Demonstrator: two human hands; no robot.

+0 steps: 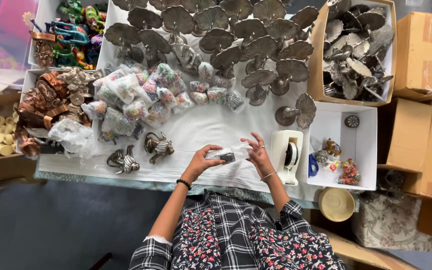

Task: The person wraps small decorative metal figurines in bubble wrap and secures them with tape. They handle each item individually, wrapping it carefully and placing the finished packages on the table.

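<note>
- Clear plastic packet (227, 154) with a small dark piece inside — pinched at its ends between both hands, just above the worktop (201, 131).
- Left hand (202, 161) grips the packet's left end, fingers curled.
- Right hand (258, 155) holds the right end, fingers partly spread.
- Just right of the right hand — a white tape dispenser (287, 154).
- Left of the left hand, two metal animal figures (141, 154).

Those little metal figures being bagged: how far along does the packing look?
Done: a pile of filled clear bags lies on the white cloth. In hand: the left hand and right hand hold one small clear bag with a dark piece inside, beside the tape dispenser. Left: two unbagged metal animal figures and many metal peacocks.
</note>
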